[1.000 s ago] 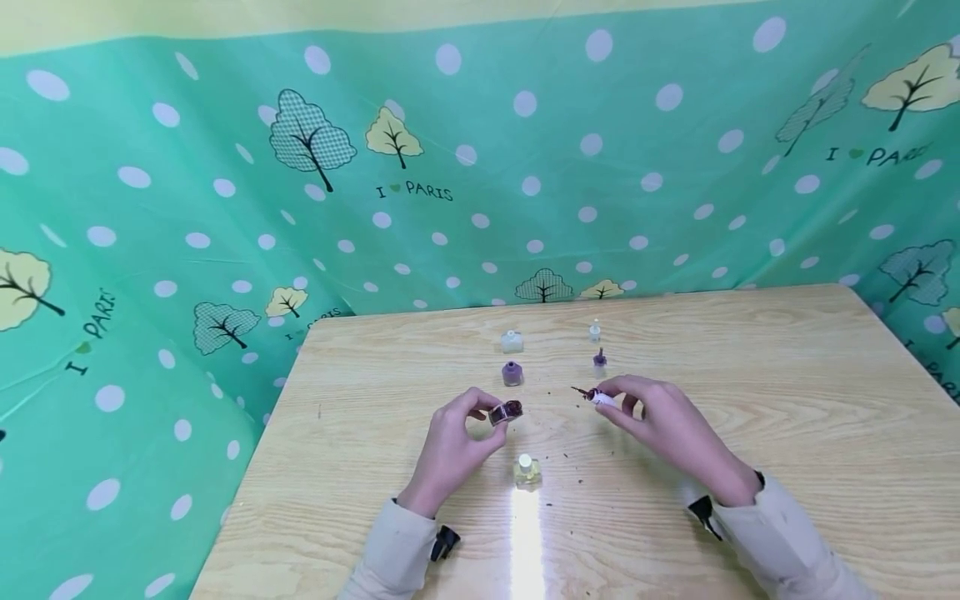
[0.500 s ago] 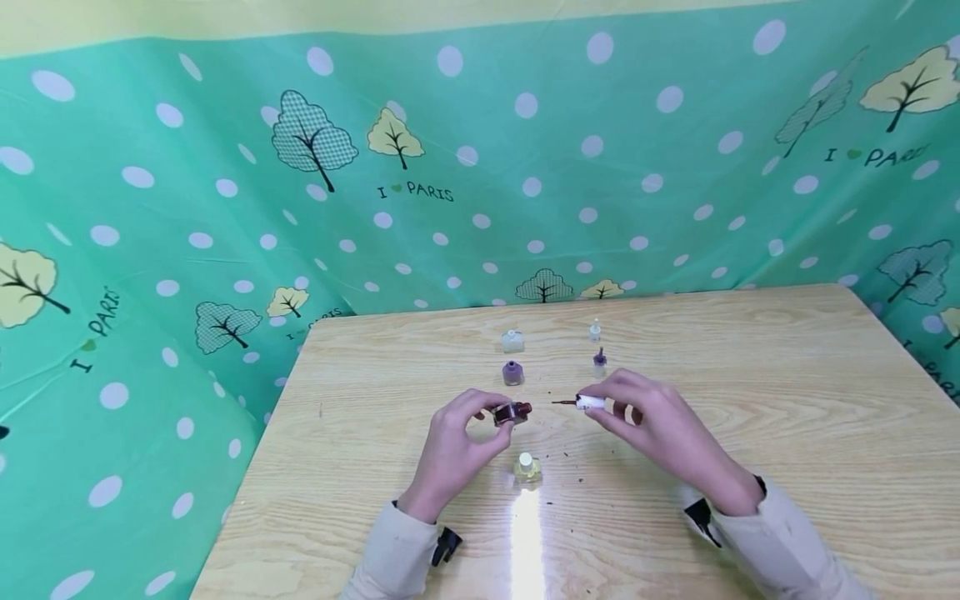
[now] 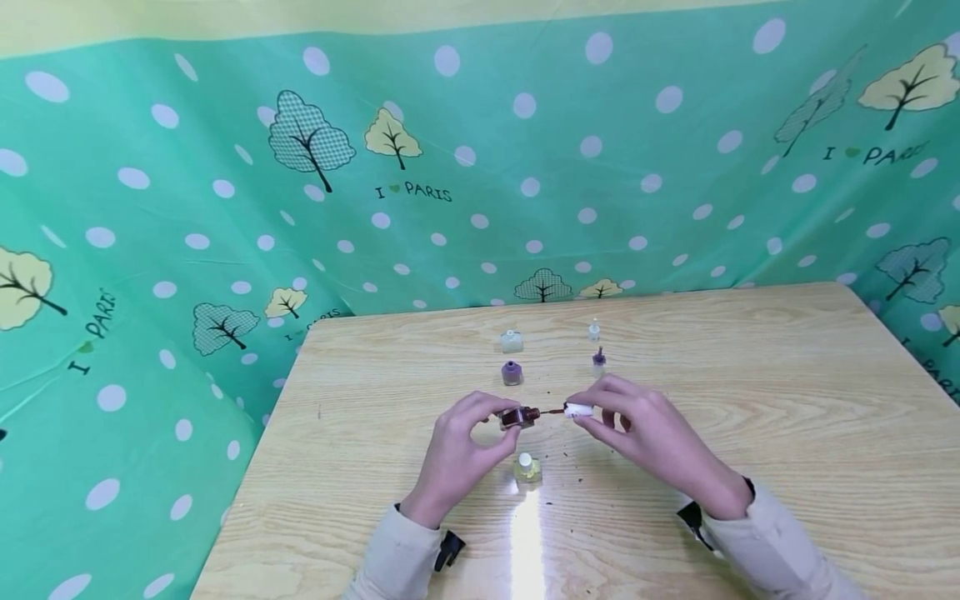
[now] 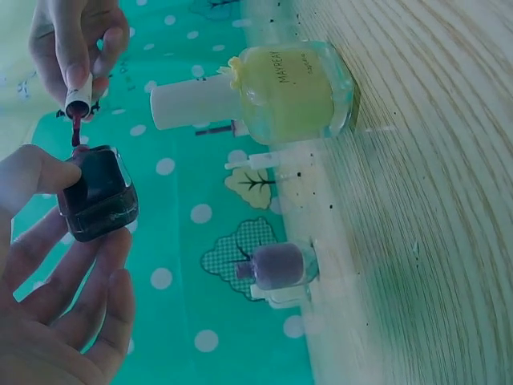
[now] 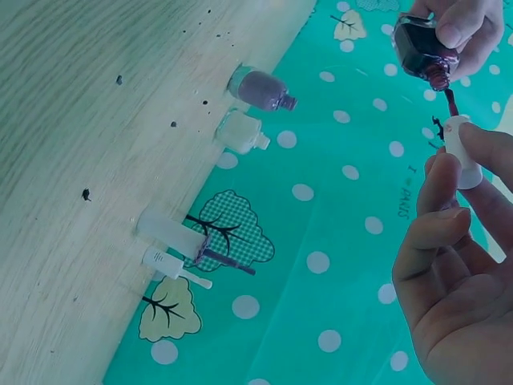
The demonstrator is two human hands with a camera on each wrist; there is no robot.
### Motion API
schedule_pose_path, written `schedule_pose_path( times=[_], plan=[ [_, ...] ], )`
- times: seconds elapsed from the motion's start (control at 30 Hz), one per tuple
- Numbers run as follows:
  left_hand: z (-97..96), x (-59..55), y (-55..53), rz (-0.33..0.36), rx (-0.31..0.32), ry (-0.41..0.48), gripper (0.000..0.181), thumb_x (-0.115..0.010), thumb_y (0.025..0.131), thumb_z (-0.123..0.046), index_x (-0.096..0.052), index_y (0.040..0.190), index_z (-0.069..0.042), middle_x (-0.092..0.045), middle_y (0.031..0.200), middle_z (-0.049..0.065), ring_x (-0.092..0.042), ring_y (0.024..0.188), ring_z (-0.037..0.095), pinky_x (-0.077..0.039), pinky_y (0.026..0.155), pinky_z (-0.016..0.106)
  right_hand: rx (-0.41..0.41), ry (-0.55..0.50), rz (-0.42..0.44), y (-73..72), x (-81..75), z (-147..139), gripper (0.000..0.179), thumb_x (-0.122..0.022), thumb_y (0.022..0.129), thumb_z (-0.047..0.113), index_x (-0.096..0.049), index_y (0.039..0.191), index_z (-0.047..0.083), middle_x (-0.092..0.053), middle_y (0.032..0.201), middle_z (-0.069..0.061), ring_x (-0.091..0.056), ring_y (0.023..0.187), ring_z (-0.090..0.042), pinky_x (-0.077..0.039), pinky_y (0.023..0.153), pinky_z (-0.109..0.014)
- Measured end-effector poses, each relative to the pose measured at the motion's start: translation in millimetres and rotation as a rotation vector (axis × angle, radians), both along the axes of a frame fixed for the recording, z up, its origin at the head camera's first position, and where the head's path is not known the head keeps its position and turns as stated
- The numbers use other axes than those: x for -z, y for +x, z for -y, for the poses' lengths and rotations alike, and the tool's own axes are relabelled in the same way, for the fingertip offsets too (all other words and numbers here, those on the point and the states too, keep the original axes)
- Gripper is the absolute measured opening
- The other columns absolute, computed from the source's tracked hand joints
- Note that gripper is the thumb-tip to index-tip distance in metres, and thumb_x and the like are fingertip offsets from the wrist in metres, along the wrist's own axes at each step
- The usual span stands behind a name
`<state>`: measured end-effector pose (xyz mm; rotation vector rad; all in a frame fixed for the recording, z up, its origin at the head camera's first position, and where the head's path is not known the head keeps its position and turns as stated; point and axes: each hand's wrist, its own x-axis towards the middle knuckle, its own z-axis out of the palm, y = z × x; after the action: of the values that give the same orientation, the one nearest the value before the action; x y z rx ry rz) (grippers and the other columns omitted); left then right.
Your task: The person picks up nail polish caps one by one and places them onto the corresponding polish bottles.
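My left hand [image 3: 463, 450] pinches a dark red nail polish bottle [image 4: 98, 192] between thumb and fingers, tilted so its neck points right. In my right hand [image 3: 645, 425] is the white cap [image 5: 462, 152] of a nail polish brush, held by thumb and fingertips. From the cap a thin red-coated brush [image 3: 552, 411] reaches left, its tip right at the bottle's mouth. Dark bits of dried polish cling round the cap's rim. Below the left hand's fingertips a capped yellow nail polish bottle [image 3: 527, 470] stands upright on the table.
Behind the hands stand an uncapped purple polish bottle [image 3: 512, 373] and a whitish one [image 3: 512, 341]. To their right, a purple brush cap [image 3: 599, 361] and a white brush cap [image 3: 594, 330] stand brush up. Dark specks dot the wooden table [image 3: 360, 500]. A green curtain [image 3: 450, 167] hangs behind.
The right hand has moved left with the brush, turning it level, and the tip has come to the bottle's mouth. The left hand has shifted slightly right, its bottle's neck turned toward the brush.
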<state>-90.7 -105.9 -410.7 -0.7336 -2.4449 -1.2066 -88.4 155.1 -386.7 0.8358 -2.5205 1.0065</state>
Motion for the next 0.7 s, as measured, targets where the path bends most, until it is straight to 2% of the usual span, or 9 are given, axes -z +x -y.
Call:
schedule_pose_path(
  times=[0.5, 0.7],
  plan=[
    [-6.5, -2.0, 1.7, -0.009, 0.035, -0.011, 0.028, -0.081, 0.080, -0.011, -0.074, 0.108, -0.015, -0.072, 0.104, -0.005, -0.067, 0.098, 0.008, -0.055, 0.092, 0.029, -0.006, 0.033, 0.025, -0.1, 2.1, 8.3, 0.018, -0.076, 0.088, 0.015, -0.076, 0.105, 0.015, -0.067, 0.092, 0.009, -0.050, 0.067, 0.004, -0.046, 0.054, -0.016],
    [-9.7, -2.8, 2.2, -0.022, 0.061, -0.050, 0.026, -0.079, 0.083, -0.014, -0.073, 0.109, -0.015, -0.072, 0.105, -0.005, -0.066, 0.100, 0.009, -0.055, 0.093, 0.028, -0.034, 0.034, 0.016, -0.7, 4.3, 12.2, 0.020, -0.077, 0.086, 0.013, -0.076, 0.106, 0.015, -0.067, 0.092, 0.009, -0.049, 0.066, 0.004, -0.045, 0.053, -0.015]
  ],
)
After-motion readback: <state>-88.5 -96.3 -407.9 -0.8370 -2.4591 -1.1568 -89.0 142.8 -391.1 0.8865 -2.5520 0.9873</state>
